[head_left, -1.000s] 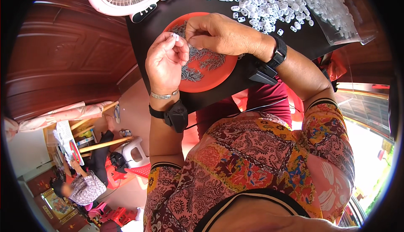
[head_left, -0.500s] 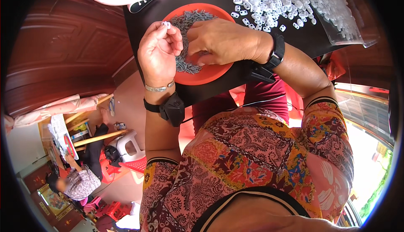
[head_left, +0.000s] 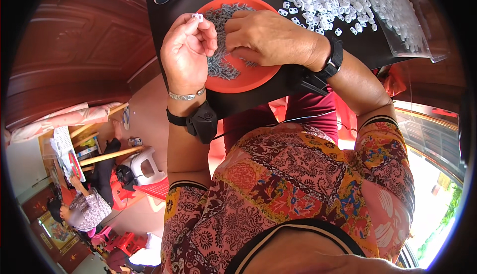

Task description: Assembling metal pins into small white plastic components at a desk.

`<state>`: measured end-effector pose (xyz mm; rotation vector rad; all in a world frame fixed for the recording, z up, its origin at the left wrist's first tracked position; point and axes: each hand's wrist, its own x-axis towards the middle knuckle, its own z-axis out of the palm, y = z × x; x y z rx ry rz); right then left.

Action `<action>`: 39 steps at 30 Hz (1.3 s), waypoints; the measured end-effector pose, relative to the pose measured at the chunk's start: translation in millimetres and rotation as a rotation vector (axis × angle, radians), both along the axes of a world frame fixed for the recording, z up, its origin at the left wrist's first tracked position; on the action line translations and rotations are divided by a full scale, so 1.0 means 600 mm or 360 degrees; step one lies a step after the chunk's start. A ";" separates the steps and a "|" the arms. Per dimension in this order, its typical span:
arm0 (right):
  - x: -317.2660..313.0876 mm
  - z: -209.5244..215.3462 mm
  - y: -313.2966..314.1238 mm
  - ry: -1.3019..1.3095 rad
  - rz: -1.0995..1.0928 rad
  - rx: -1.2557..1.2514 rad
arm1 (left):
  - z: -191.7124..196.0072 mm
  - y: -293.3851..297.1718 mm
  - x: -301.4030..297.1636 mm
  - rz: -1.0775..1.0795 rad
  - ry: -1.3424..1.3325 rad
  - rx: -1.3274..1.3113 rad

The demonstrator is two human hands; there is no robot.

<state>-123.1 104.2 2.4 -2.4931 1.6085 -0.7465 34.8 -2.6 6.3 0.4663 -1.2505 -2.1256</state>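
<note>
head view: the left hand [head_left: 189,50] stands raised over the left edge of the red plate [head_left: 251,82], wrist below and fingertips up, its palm turned inward toward the right hand [head_left: 273,38]. its thumb and forefinger are closed in a pinch on a small white piece [head_left: 198,18], which sits at the very top of the hand, above the level of the knuckles; the other fingers curl loosely toward the palm. the left forearm rises almost straight from the lower edge, with a bracelet [head_left: 187,96] at the wrist and a black device [head_left: 202,122] strapped just below it. the right hand comes in from the right, back upward, wrist nearly level, its fingers bent down into the plate among the grey bits [head_left: 222,69]. its fingertips are hidden, so whether they grip anything i cannot tell. the right elbow is bent out wide, and a black band [head_left: 334,60] circles that wrist. the two hands are near each other but apart. the plate rests on the black table [head_left: 174,18], with a heap of loose white pieces [head_left: 323,5] beyond the right hand.
</note>
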 end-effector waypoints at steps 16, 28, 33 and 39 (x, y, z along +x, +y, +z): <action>0.012 -0.018 -0.006 -0.0126 0.0140 -0.0011 | 0.001 0.000 0.000 0.0018 -0.0008 0.0010; -0.016 0.005 -0.009 -0.1103 -0.0120 0.0421 | 0.005 0.006 -0.001 0.0031 0.0003 -0.0002; -0.019 0.010 -0.009 -0.1000 -0.0172 0.0342 | 0.006 0.008 -0.004 0.0040 -0.0041 0.0002; -0.019 0.013 -0.006 -0.1069 -0.0174 0.0240 | 0.002 0.005 -0.003 -0.0027 -0.0069 -0.0012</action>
